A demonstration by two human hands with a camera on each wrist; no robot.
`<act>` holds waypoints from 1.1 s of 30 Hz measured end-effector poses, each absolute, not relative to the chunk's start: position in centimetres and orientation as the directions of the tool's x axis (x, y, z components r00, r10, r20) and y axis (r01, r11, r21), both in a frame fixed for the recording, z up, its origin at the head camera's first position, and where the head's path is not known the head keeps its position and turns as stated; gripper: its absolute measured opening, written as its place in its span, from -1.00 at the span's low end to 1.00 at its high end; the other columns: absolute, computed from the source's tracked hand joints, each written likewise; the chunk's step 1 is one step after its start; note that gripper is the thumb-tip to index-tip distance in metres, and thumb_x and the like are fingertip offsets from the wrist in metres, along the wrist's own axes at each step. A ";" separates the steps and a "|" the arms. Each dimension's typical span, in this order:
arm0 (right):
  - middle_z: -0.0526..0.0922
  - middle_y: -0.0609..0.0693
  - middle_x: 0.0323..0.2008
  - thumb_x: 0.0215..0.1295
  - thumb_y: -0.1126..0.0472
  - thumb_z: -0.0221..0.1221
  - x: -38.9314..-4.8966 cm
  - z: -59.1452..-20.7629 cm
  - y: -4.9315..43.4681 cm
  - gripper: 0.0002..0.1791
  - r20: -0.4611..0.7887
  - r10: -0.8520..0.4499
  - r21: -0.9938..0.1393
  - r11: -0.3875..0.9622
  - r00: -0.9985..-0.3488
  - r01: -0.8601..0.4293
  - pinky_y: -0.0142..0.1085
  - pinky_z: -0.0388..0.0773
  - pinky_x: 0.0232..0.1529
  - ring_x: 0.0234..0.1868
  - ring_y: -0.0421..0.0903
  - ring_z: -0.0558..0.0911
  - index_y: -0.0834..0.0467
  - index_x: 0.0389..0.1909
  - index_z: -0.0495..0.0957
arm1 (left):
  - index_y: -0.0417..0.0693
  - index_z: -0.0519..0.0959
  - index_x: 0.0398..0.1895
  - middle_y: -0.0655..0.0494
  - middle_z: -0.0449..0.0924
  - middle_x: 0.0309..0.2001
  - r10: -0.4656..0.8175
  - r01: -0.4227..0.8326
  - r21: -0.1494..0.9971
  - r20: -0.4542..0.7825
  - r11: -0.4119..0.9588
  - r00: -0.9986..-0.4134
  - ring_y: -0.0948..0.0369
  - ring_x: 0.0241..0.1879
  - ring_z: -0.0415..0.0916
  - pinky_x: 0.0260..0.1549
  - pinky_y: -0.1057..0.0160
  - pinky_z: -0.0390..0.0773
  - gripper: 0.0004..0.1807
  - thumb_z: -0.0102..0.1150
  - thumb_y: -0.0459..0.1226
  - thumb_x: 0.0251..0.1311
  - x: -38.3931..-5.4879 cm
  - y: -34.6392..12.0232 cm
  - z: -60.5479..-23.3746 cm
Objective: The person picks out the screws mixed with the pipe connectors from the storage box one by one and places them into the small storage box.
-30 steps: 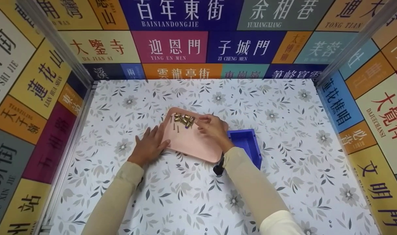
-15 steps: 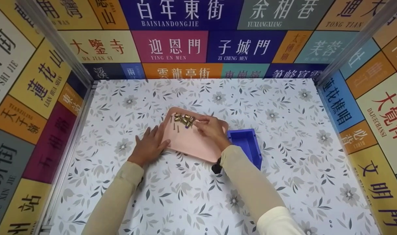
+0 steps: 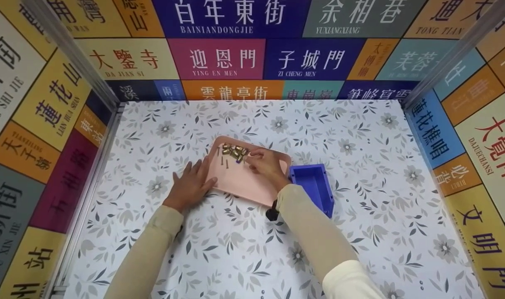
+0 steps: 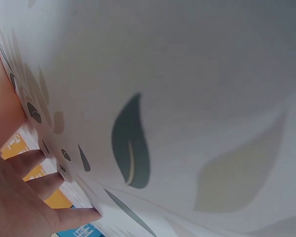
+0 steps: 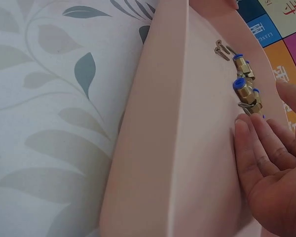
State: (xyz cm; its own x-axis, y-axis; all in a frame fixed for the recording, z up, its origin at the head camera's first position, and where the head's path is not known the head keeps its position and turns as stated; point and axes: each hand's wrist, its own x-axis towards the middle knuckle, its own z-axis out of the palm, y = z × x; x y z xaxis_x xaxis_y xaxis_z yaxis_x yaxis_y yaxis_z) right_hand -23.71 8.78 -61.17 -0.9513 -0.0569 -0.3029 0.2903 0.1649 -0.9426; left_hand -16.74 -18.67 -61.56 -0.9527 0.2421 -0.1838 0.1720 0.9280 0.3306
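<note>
A pink tray (image 3: 248, 180) lies at an angle on the table. Several brass push-in fittings with blue collars (image 5: 245, 92) are heaped near its far edge, and several small screws (image 3: 222, 161) lie to their left. The left hand (image 3: 189, 187) rests at the tray's left edge, fingers spread and thumb on the rim. Over the right part of the tray, the right hand (image 3: 268, 167) has its fingertips right at the fittings. The right wrist view shows its fingers (image 5: 261, 148) loosely bent and its palm bare. Its thumb and forefinger are partly hidden.
Just right of the tray stands a blue open bin (image 3: 308, 182), partly covered by the right forearm. A floral-print cloth (image 3: 236, 249) covers the table. Printed panels (image 3: 219, 58) wall it in at the back and both sides.
The right hand has shifted slightly left and down over the tray, its fingers drawing closer together beside the fittings. The left hand stays at the tray's edge.
</note>
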 end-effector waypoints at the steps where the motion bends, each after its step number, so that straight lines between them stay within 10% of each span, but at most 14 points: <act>1: 0.75 0.04 -0.38 0.19 0.19 0.45 -23.7 -61.2 8.8 -0.61 -0.301 -0.057 -0.943 0.164 -0.952 0.288 -0.29 0.70 -0.41 -0.44 -0.08 0.72 0.30 -0.03 0.64 | 0.27 -0.30 0.69 -0.06 0.01 0.64 0.242 0.173 0.329 -0.182 0.928 -0.953 -0.25 0.61 -0.10 0.28 -0.67 -0.08 -0.08 -0.52 0.44 0.41 -16.7 -18.7 -61.6; 11: 0.76 0.08 -0.43 0.12 0.36 0.46 -23.6 -62.1 8.4 -0.61 -0.182 -0.053 -0.978 0.117 -0.982 0.175 -0.38 0.54 -0.56 -0.56 -0.14 0.64 0.47 -0.08 0.63 | 0.21 -0.26 0.69 -0.11 0.04 0.63 0.253 0.183 0.358 -0.160 0.916 -0.954 -0.26 0.60 -0.10 0.27 -0.68 -0.08 -0.09 -0.42 0.39 0.44 -16.3 -18.6 -61.2; 33: 0.74 -0.01 -0.40 0.14 0.20 0.47 -24.4 -62.1 7.7 -0.83 -0.165 -0.016 -0.899 0.413 -0.986 0.144 -0.39 0.54 -0.47 -0.47 -0.19 0.62 0.18 -0.29 0.75 | 0.27 -0.34 0.68 -0.08 -0.05 0.66 0.237 0.161 0.333 -0.203 0.929 -0.950 -0.24 0.62 -0.17 0.31 -0.65 -0.16 -0.10 -0.50 0.41 0.43 -16.5 -18.6 -61.2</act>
